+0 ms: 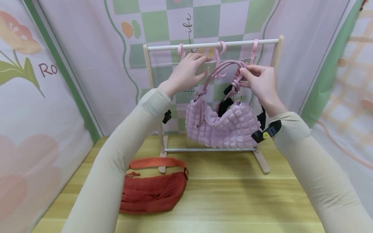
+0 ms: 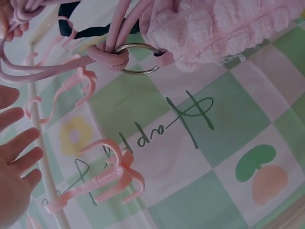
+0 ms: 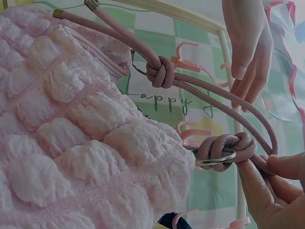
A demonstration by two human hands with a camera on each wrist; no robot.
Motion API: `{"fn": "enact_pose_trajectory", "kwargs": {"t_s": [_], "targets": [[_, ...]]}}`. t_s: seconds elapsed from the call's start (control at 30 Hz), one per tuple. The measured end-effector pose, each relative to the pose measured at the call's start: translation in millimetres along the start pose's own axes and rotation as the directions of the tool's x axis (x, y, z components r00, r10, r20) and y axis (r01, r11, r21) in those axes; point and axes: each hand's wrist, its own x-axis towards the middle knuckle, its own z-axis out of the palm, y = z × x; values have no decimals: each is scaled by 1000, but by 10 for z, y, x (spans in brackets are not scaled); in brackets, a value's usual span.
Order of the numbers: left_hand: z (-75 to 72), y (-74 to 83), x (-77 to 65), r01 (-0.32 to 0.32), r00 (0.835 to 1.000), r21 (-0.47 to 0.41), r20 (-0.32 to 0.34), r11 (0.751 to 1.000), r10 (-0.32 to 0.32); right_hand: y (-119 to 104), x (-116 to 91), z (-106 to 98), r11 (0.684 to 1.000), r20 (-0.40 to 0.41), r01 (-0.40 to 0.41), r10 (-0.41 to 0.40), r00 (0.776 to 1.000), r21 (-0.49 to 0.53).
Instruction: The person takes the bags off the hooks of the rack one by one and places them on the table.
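Note:
A pink puffy shoulder bag (image 1: 221, 132) hangs in the air in front of a small garment rack (image 1: 201, 46). My right hand (image 1: 262, 82) pinches the right part of its cord handle (image 1: 225, 62), just above a knot and a metal ring. My left hand (image 1: 187, 72) is up beside the rail with its fingers loosely spread, left of the handle and holding nothing. Pink claw hooks hang from the rail; in the left wrist view one claw hook (image 2: 116, 174) dangles bare near my left fingers. Partly hidden behind the pink bag is a black item (image 1: 224, 106).
A red waist bag (image 1: 154, 192) lies on the wooden tabletop (image 1: 221, 194) at the front left, partly covered by my left forearm. The rack's wooden feet (image 1: 261, 161) stand on the table. Printed cloth (image 1: 116, 64) closes in the back and sides.

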Motion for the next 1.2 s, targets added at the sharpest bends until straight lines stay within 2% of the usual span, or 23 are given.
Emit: {"fn": "enact_pose_trajectory", "kwargs": {"t_s": [0.27, 0.4, 0.57, 0.77, 1.03, 1.2], "targets": [[15, 39, -91, 24, 1000, -33, 8, 999, -24, 13, -50, -25, 1000, 9, 16, -16, 1000, -7], [48, 37, -139, 35, 999, -49, 14, 998, -34, 28, -82, -39, 999, 4, 3, -3, 1000, -42], [91, 37, -201, 31, 1000, -67, 3, 997, -31, 52, -116, -50, 999, 5, -7, 7, 1000, -42], [142, 51, -283, 29, 999, -108, -25, 994, -32, 66, -150, -51, 998, 5, 19, -19, 1000, -52], [222, 96, -403, 107, 993, -176, -24, 979, -113, 80, -213, -65, 997, 25, 42, -40, 999, -59], [272, 97, -467, 122, 990, -251, -34, 960, -135, 100, -252, -70, 999, 35, 47, -46, 998, -25]]}}
